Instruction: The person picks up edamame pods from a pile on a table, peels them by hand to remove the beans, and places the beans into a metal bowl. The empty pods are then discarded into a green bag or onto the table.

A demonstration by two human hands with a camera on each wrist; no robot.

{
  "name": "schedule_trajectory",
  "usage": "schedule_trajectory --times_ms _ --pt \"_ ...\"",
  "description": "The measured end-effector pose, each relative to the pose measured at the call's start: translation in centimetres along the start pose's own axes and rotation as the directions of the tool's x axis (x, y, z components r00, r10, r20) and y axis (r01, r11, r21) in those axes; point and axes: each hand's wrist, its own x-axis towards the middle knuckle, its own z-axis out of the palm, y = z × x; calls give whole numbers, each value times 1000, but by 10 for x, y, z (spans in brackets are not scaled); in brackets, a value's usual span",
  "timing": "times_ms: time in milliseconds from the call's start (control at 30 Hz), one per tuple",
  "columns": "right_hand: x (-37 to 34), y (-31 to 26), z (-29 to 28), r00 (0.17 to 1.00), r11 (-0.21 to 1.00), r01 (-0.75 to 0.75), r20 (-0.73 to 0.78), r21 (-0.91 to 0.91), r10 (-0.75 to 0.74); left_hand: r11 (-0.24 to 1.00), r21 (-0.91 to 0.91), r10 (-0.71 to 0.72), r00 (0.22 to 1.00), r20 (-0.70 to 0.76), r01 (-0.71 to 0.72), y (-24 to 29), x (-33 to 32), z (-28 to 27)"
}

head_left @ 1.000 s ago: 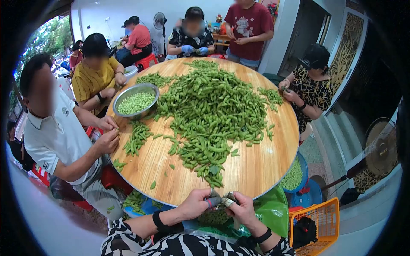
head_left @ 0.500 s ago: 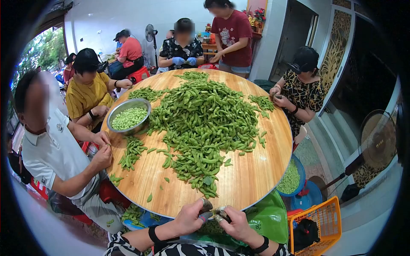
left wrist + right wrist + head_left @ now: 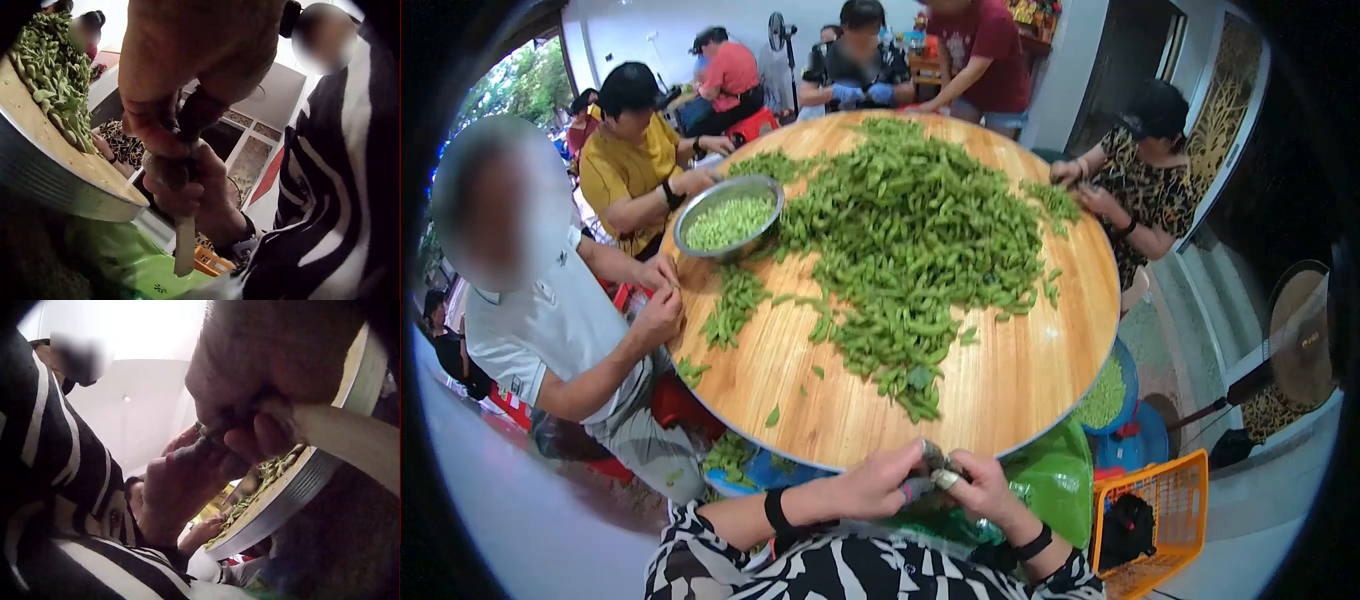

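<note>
My left hand [image 3: 885,483] and right hand [image 3: 985,488] meet fingertip to fingertip just off the near edge of the round wooden table [image 3: 1020,370]. Dark covers wrap some fingertips, and a pale strip [image 3: 185,247] hangs from the right hand in the left wrist view. Both hands have curled fingers and pinch a small soybean pod [image 3: 200,429], mostly hidden by the fingertips. Ahead of them, a large heap of green soybean pods [image 3: 930,240] covers the middle of the table, its near tip close to my hands.
A steel bowl of shelled beans [image 3: 683,240] stands at the table's left. Several people sit or stand around. Below the near edge lies a green plastic bag [image 3: 1055,480]; to the right are a blue tub [image 3: 1130,375], an orange crate [image 3: 1180,500] and a fan [image 3: 1300,330].
My hands stay together at the table's edge, fingertips closer than half a second ago. The head view has shifted. The standing person in the red shirt leans a hand onto the far edge.
</note>
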Motion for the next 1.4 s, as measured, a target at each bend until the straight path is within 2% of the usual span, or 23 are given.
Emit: schedule_trajectory --times_ms 67,133,200,267,333,400,467,500,567,600,633,667,733,767,833,900,933,967,1000,1067,1233,1333,1400 --pt "-3 1 -2 995 996 -74 71 44 71 989 -149 22 1000 12 -20 0 -5 1" --pt "-3 4 -5 991 1000 -20 134 -5 21 962 -264 -55 996 70 71 -1 -7 0" --pt "-2 0 0 995 996 30 98 -88 -22 961 -252 -100 994 52 110 7 -11 0" --pt "0 -1 4 994 998 -34 98 -50 38 960 -254 -112 993 45 120 -2 -16 5" --pt "1 4 9 995 994 69 83 -89 -62 911 -359 -186 979 81 203 -4 -20 7" --pt "3 7 11 993 994 75 98 -82 -67 918 -349 -178 982 64 189 5 -23 0" --pt "2 5 11 980 963 153 162 -220 -119 976 -144 -147 980 136 166 13 -30 -19" --pt "0 7 9 980 965 151 161 -214 -117 988 87 -143 975 168 130 13 -38 -33" --pt "-6 12 0 968 930 107 251 -353 -17 873 461 -271 943 192 157 25 -61 -63" --pt "-10 17 -4 968 930 106 249 -353 -16 738 639 -418 890 183 215 23 -71 -74" --pt "-14 23 -6 972 915 81 234 -395 14 644 729 -470 871 141 230 26 -80 -83" --pt "-16 27 -6 974 899 58 221 -434 44 645 729 -472 870 141 231 26 -78 -85" --pt "-15 22 -4 982 942 30 186 -335 35 632 754 -341 938 59 182 24 -71 -91" --pt "-14 20 -2 990 973 2 141 -233 32 713 685 -210 978 9 146 21 -58 -88" --pt "-12 26 2 993 985 45 113 -165 -26 805 590 -5 994 -105 67 1 -26 -79" --pt "-11 21 -2 993 990 86 86 -110 -77 803 595 78 981 -180 45 -20 6 -70" --pt "-11 10 -6 989 992 -107 113 70 99 805 591 80 979 -186 46 -28 19 -68" --pt "-12 1 -10 949 924 -300 170 239 264 764 645 128 976 -179 18 -34 30 -66" --pt "-13 -3 -11 949 924 -301 171 235 266 718 696 175 971 -165 -11 -39 38 -68" --pt "-15 -9 -12 951 900 -308 139 309 277 704 710 186 972 -141 -32 -52 48 -72" --pt "-17 -18 -14 969 938 -247 93 244 231 628 774 241 966 -88 -86 -56 46 -77" --pt "-15 -42 -27 979 947 -203 28 248 203 645 757 334 930 -154 -106 -44 40 -74" --pt "-13 -70 -37 984 948 -137 -67 286 163 892 450 46 978 -205 53 -38 37 -73"
